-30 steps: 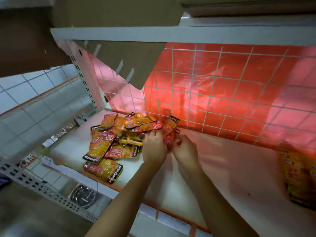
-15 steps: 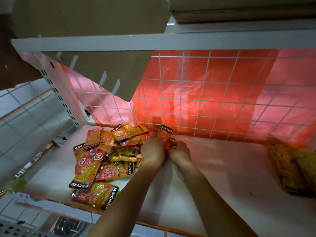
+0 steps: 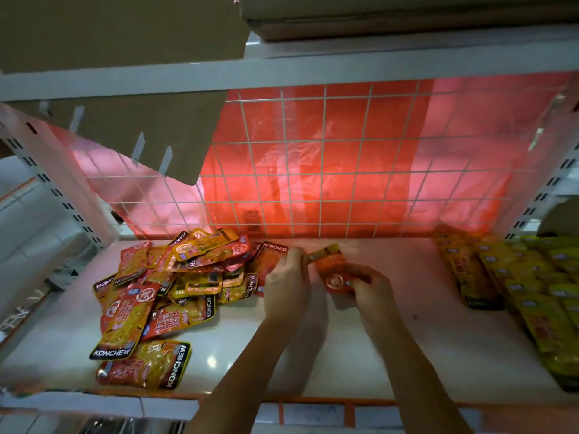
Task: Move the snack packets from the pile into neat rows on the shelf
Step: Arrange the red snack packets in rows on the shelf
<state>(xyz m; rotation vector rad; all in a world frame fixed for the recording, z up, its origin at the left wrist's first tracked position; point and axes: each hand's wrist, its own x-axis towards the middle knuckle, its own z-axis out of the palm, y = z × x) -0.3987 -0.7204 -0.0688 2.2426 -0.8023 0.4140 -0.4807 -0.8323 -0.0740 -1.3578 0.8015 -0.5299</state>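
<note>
**Trainee:** What can go wrong from this position?

**Technician:** Three faults are likely.
1. Slip. The held packet (image 3: 330,270) is at centre frame, above the shelf (image 3: 344,358). The left hand (image 3: 286,285) pinches its upper end. The right hand (image 3: 372,291) curls round its lower end. The film looks glossy, so a loose pinch would probably let it slide out. It cannot be told whether one packet or several are in this grip.
2. Scatter. The left hand is just beside the right edge of the pile (image 3: 175,286). A sideways sweep of that wrist could push loose packets apart. The front packet (image 3: 145,366), at lower left of the frame, lies near the shelf lip and could go over it.
3. Disturbed rows. The rows (image 3: 517,277) at the right of the frame overlap one another. A careless set-down there would likely skew them.

**Trainee:** How do the packets present?

**Technician:** They are flat, sealed pouches, red-orange to yellow, with a black band lettered KONCHEW. The surfaces are shiny and slightly crumpled. In the pile they lie at mixed angles, some inverted.
</note>
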